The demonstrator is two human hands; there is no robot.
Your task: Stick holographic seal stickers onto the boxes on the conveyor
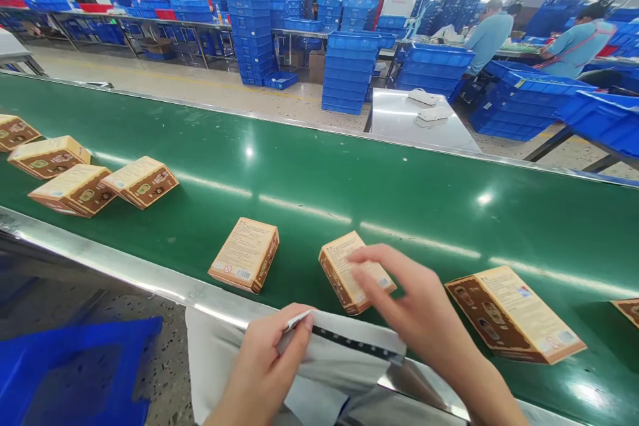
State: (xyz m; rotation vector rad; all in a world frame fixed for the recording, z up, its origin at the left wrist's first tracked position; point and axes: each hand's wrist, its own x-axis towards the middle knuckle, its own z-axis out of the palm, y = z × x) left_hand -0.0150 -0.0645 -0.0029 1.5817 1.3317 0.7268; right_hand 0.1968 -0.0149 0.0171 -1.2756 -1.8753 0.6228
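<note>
Bkgd: shop floor w/ stacked blue crates (349,73), blue-shirted workers (492,30) at benches, green belt (309,173) running across in front of me. From my feed, L hand (272,356) is pinching the edge of a pale sheet (344,329) (bag or cloth, can't tell) w/ a dark strip along it, at the belt's near rail (164,279). R hand (419,299) is unclenched, thumb + index apart over the center box (342,269); fingertips blurred, can't confirm contact. That box lies on the belt near the rail, btwn a L box (247,253) and a R box (514,313), apart from both. Box cluster (140,181) is further L, partial box (628,309) at R edge.
</note>
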